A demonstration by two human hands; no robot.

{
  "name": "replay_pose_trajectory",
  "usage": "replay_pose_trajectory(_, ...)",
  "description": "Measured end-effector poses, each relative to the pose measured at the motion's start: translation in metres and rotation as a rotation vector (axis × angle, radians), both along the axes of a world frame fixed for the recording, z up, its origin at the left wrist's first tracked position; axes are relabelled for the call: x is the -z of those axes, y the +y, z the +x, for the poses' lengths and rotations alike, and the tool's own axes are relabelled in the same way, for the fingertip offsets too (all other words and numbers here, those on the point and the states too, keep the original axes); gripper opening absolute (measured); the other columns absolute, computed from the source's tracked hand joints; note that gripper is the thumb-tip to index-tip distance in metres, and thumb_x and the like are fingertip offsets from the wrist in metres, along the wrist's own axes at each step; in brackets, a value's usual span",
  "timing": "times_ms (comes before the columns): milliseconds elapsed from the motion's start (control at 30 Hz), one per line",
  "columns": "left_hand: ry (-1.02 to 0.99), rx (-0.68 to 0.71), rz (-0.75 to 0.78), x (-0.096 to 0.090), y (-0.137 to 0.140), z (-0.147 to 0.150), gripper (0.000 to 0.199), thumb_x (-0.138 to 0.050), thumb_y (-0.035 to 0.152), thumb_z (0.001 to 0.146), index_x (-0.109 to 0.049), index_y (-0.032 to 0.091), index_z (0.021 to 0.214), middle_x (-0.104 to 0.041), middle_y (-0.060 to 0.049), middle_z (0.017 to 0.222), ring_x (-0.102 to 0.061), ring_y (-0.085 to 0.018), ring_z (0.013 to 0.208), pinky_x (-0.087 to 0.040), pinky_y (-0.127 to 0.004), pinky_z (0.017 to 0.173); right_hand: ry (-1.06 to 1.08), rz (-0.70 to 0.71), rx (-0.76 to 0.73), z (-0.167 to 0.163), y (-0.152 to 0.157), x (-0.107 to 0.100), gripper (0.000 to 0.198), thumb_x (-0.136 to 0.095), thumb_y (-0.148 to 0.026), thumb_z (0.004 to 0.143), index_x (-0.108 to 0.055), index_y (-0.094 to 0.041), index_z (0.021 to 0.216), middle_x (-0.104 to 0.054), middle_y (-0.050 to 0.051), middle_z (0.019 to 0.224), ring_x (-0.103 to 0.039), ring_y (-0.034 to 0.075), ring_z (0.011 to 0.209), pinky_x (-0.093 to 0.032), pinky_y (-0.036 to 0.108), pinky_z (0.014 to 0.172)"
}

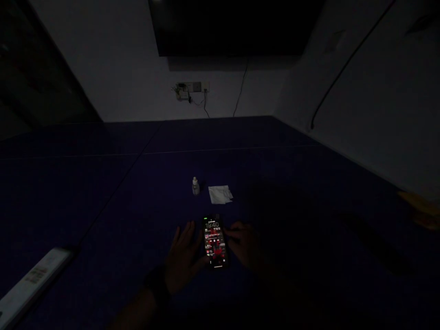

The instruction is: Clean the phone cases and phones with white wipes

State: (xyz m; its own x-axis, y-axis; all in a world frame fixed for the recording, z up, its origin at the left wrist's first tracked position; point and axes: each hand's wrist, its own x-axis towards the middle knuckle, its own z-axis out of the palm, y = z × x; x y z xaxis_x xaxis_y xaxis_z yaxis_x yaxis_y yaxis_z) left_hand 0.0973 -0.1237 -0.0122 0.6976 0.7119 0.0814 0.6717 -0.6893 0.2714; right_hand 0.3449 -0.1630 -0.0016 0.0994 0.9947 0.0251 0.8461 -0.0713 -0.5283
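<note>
A smartphone lies face up on the dark blue surface, its lit lock screen reading 19:40 above red artwork and media controls. My left hand, with a dark band at the wrist, rests at the phone's left side. Its fingers are spread, and the thumb touches the lower left edge. On the other side, my right hand has curled fingers against the phone's right edge; deep shadow hides part of it. Beyond the phone stand a small clear dropper bottle with a white cap and a folded white tissue.
A white box-like bar with a printed label lies at the lower left. Something yellow is at the right edge. Wall sockets with cables sit below a dark wall screen. The room is very dim.
</note>
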Motion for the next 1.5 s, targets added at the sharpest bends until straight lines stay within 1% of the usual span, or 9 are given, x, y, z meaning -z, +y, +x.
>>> replay_pose_trajectory(200, -0.003, -0.002, 0.011, -0.003, 0.001, -0.001, 0.069, -0.043, 0.060, 0.100, -0.025, 0.027, 0.159, -0.026, -0.019, 0.163, -0.028, -0.037, 0.150, -0.028, -0.065, 0.117, 0.029, 0.015, 0.063, -0.002, 0.001, 0.006, 0.036, -0.060, -0.016, 0.083, -0.079, -0.032, 0.109, -0.072, 0.004, 0.109, -0.060, 0.023, 0.102, -0.041, 0.038, 0.093)
replay_pose_trajectory(400, -0.053, -0.004, -0.022, -0.003, 0.002, -0.006, 0.077, -0.049, 0.062, 0.097, -0.022, 0.027, 0.159, -0.026, -0.019, 0.163, -0.029, -0.036, 0.150, -0.026, -0.062, 0.119, 0.074, 0.041, 0.060, 0.000, 0.001, 0.011, 0.034, -0.058, -0.016, 0.084, -0.080, -0.032, 0.104, -0.073, 0.004, 0.106, -0.061, 0.022, 0.099, -0.042, 0.038, 0.094)
replay_pose_trajectory(467, -0.069, 0.001, -0.041, -0.002, 0.004, -0.007, 0.085, -0.054, 0.067, 0.092, -0.021, 0.028, 0.160, -0.027, -0.019, 0.163, -0.029, -0.037, 0.150, -0.025, -0.063, 0.119, 0.080, 0.061, 0.050, 0.001, 0.000, 0.011, 0.034, -0.057, -0.016, 0.084, -0.080, -0.032, 0.104, -0.073, 0.004, 0.106, -0.061, 0.022, 0.099, -0.043, 0.038, 0.093)
replay_pose_trajectory(567, -0.054, 0.017, -0.077, -0.001, 0.006, -0.008, 0.107, -0.067, 0.076, 0.076, -0.022, 0.026, 0.160, -0.025, -0.022, 0.162, -0.027, -0.041, 0.150, -0.023, -0.065, 0.118, 0.059, 0.071, 0.048, 0.000, -0.001, 0.010, 0.035, -0.057, -0.013, 0.083, -0.080, -0.030, 0.104, -0.073, 0.004, 0.106, -0.062, 0.022, 0.100, -0.043, 0.038, 0.092)
replay_pose_trajectory(667, -0.026, 0.008, -0.087, 0.001, 0.007, -0.006, 0.121, -0.079, 0.074, 0.063, -0.024, 0.025, 0.159, -0.022, -0.024, 0.163, -0.027, -0.043, 0.149, -0.022, -0.067, 0.118, 0.035, 0.068, 0.058, 0.000, -0.001, 0.008, 0.036, -0.058, -0.011, 0.082, -0.081, -0.030, 0.101, -0.074, 0.004, 0.105, -0.062, 0.023, 0.097, -0.043, 0.039, 0.091)
replay_pose_trajectory(967, -0.046, -0.025, -0.099, 0.004, 0.006, -0.003, 0.115, -0.084, 0.064, 0.066, -0.028, 0.024, 0.158, -0.022, -0.024, 0.162, -0.028, -0.042, 0.149, -0.023, -0.067, 0.118, 0.035, 0.068, 0.105, -0.014, -0.008, -0.002, 0.033, -0.062, -0.014, 0.080, -0.080, -0.027, 0.105, -0.074, 0.008, 0.104, -0.064, 0.027, 0.100, -0.046, 0.041, 0.092)
replay_pose_trajectory(1233, -0.078, -0.056, -0.130, 0.007, 0.011, 0.001, 0.120, -0.087, 0.069, 0.055, -0.036, 0.026, 0.155, -0.029, -0.024, 0.160, -0.030, -0.046, 0.147, -0.023, -0.070, 0.116, 0.420, 0.088, 0.174, -0.035, -0.012, 0.006, 0.044, -0.058, -0.017, 0.075, -0.071, -0.020, 0.117, -0.072, 0.010, 0.114, -0.066, 0.027, 0.109, -0.050, 0.042, 0.098)
replay_pose_trajectory(1400, -0.099, -0.060, -0.117, 0.014, 0.010, 0.000, 0.120, -0.082, 0.076, 0.054, -0.038, 0.027, 0.154, -0.032, -0.023, 0.160, -0.031, -0.047, 0.147, -0.027, -0.069, 0.115, 0.715, 0.115, 0.252, -0.037, -0.012, 0.006, 0.039, -0.060, -0.020, 0.073, -0.066, -0.021, 0.111, -0.073, 0.009, 0.106, -0.070, 0.025, 0.099, -0.057, 0.037, 0.082)
replay_pose_trajectory(1500, -0.096, -0.050, -0.113, 0.015, 0.008, 0.003, 0.121, -0.081, 0.078, 0.051, -0.041, 0.027, 0.153, -0.032, -0.023, 0.160, -0.031, -0.048, 0.146, -0.030, -0.069, 0.114, 0.757, 0.171, 0.237, -0.045, -0.013, 0.000, 0.040, -0.062, -0.019, 0.071, -0.063, -0.021, 0.110, -0.073, 0.007, 0.107, -0.070, 0.023, 0.096, -0.057, 0.035, 0.082)
